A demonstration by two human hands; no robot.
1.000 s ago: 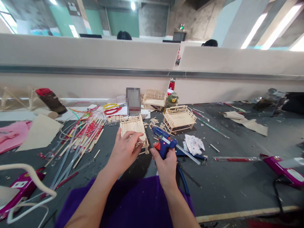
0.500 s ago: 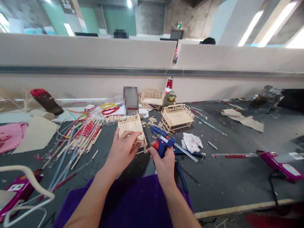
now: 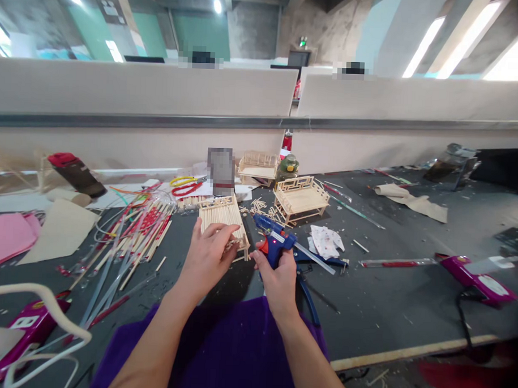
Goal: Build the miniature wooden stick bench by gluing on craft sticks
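Observation:
In my right hand [image 3: 279, 282] is a blue glue gun [image 3: 278, 240] with a clear glue stick [image 3: 316, 258] poking out of its back; the nozzle points up and left. My left hand [image 3: 210, 254] hovers at the near end of a small bed-like model [image 3: 222, 211] built from thin wooden sticks. Its fingers are curled and pinched together near a corner post; what they hold is too small to make out. Blue-handled pliers [image 3: 308, 300] lie just right of the glue gun, beside a crumpled white tissue [image 3: 326, 241].
Two stick-built benches [image 3: 301, 198] [image 3: 259, 167] stand farther back near a green jar [image 3: 289, 168]. Loose sticks and plastic sleeves [image 3: 145, 224] spread on the left, with red scissors [image 3: 186, 188] behind. Magenta glue guns [image 3: 477, 279] [image 3: 37, 322] lie at both sides.
Both hands and the glue gun keep nearly the same pose; the view has shifted slightly. Part of another person's hand on the pink cloth at the left edge has gone out of view.

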